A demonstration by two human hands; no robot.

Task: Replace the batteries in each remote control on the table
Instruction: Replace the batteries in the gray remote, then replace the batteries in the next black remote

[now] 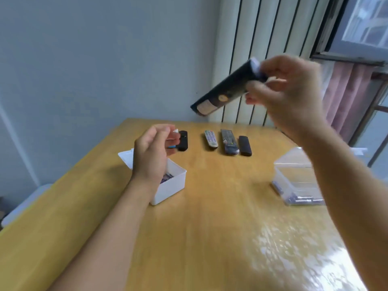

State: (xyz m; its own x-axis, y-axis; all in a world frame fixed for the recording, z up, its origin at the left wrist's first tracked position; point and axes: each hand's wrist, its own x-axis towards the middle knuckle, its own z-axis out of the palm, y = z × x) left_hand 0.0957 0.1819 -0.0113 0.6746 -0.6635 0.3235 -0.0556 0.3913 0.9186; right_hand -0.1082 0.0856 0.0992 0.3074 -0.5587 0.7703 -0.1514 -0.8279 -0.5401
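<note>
A: Where do I see the held remote?
B: My right hand [287, 91] grips the black remote [225, 89] by one end, raised above the table's [210, 217] far edge.
A: And my left hand [154, 147]?
B: It pinches small batteries [173, 141] over the white box [172, 185]; four remotes [227, 141] lie near the far edge.
</note>
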